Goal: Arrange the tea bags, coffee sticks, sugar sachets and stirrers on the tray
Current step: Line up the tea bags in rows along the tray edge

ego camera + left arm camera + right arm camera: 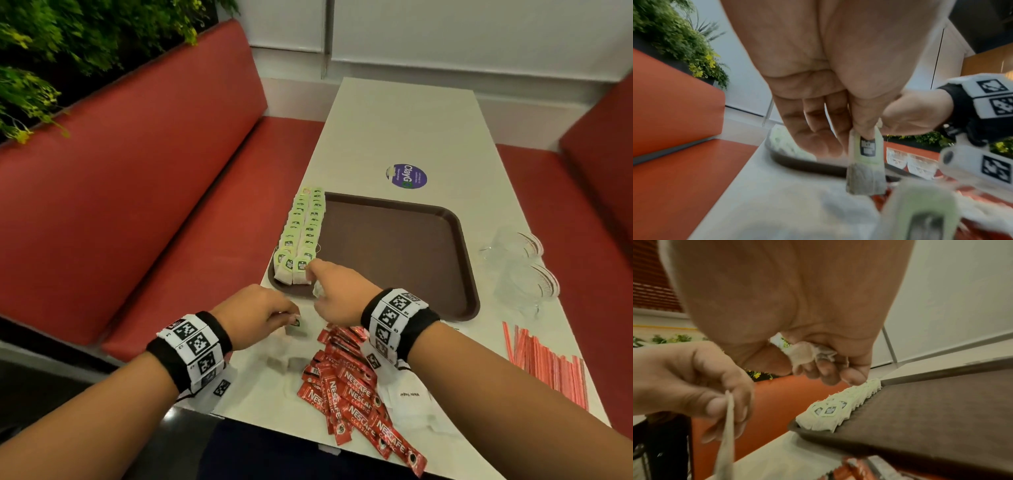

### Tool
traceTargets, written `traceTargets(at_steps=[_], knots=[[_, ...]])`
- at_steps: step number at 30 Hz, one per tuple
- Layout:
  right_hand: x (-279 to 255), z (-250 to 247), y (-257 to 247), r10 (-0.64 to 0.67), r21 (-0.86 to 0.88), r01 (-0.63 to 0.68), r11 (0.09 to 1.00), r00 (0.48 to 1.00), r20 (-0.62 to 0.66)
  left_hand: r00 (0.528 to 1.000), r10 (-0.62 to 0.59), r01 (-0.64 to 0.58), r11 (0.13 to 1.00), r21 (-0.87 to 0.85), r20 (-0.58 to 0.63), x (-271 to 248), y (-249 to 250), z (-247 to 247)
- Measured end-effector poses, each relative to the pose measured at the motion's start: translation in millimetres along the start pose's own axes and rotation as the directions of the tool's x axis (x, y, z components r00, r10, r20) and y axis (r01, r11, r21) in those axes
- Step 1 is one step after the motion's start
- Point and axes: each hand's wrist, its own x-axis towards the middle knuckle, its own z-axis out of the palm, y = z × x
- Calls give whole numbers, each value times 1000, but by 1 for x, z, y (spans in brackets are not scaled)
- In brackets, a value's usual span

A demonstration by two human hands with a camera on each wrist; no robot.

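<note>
A brown tray (411,246) lies on the white table, with two rows of green-tagged tea bags (303,233) along its left edge. My left hand (260,315) pinches one tea bag (866,164) by its tag, just above the table near the tray's front left corner. My right hand (329,294) hovers over the near end of the rows, its fingers curled round a crumpled tea bag (807,352) in the palm. Red coffee sticks (356,387) lie in a heap in front of the tray, white sugar sachets (411,397) beside them, red-striped stirrers (548,363) at the right.
Clear glass cups (524,263) stand right of the tray. Loose tea bags (284,359) lie on the table under my left wrist. A round purple sticker (406,176) sits beyond the tray. Red bench seats (137,205) flank the table on both sides.
</note>
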Motion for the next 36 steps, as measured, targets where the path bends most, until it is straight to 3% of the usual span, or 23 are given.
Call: traceTargets(at_steps=[4, 11, 17, 19, 22, 24, 26, 32, 36], knots=[[-2, -5, 15, -110, 5, 110, 994, 994, -22, 987, 53, -60, 997, -39, -152, 24, 9, -13], [6, -6, 41, -158, 34, 172, 984, 954, -254, 945, 122, -139, 990, -34, -302, 56, 20, -32], [8, -9, 43, -76, 121, 109, 987, 965, -252, 930, -15, -22, 995, -95, -368, 68, 16, -32], [6, -9, 46, -10, 197, 53, 979, 977, -214, 936, -114, 93, 992, -81, -332, 72, 11, -36], [3, -9, 50, 45, 252, -4, 968, 987, -156, 959, -243, 248, 968, 21, -146, 81, -1, -38], [1, -9, 51, 62, 267, -19, 963, 986, -155, 948, -318, 314, 943, 107, 17, 87, -8, -35], [1, -9, 52, 73, 274, -27, 961, 985, -157, 927, -362, 348, 927, 140, 96, 93, -13, -31], [2, -8, 56, 47, 204, -6, 979, 980, -194, 895, -444, 430, 886, 173, 49, 111, -19, -25], [2, -6, 62, 56, 216, -11, 976, 977, -204, 911, -412, 404, 896, 186, 8, 112, -17, -23]])
